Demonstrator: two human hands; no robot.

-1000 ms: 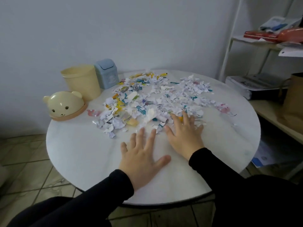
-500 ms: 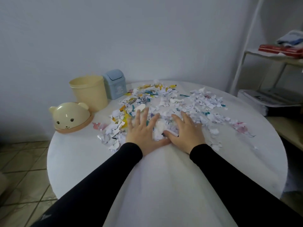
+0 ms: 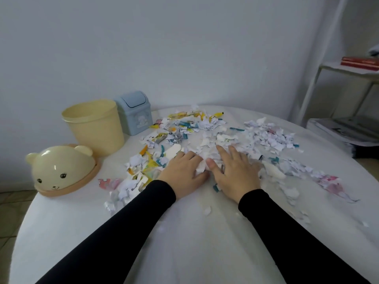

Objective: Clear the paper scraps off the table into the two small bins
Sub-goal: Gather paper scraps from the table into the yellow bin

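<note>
Torn paper scraps (image 3: 207, 128), white and coloured, lie spread over the far half of a round white table (image 3: 184, 253). At the table's far left stand an open yellow bin (image 3: 96, 128) and a blue bin (image 3: 134, 113) with a swing lid. My left hand (image 3: 182, 173) rests in the near edge of the pile, its fingers curled round white scraps. My right hand (image 3: 235, 171) lies beside it, fingers straight and flat on the scraps, thumb touching the same white wad.
A cream bear-shaped lid (image 3: 61, 171) lies on the table's left edge, in front of the yellow bin. A white shelf (image 3: 348, 68) with red books and a stack of papers (image 3: 344, 130) stands to the right. A wall stands close behind the table.
Both hands slid forward from the bare tabletop into the pile and drew together. My left fingers have curled in on scraps, and some scraps have shifted.
</note>
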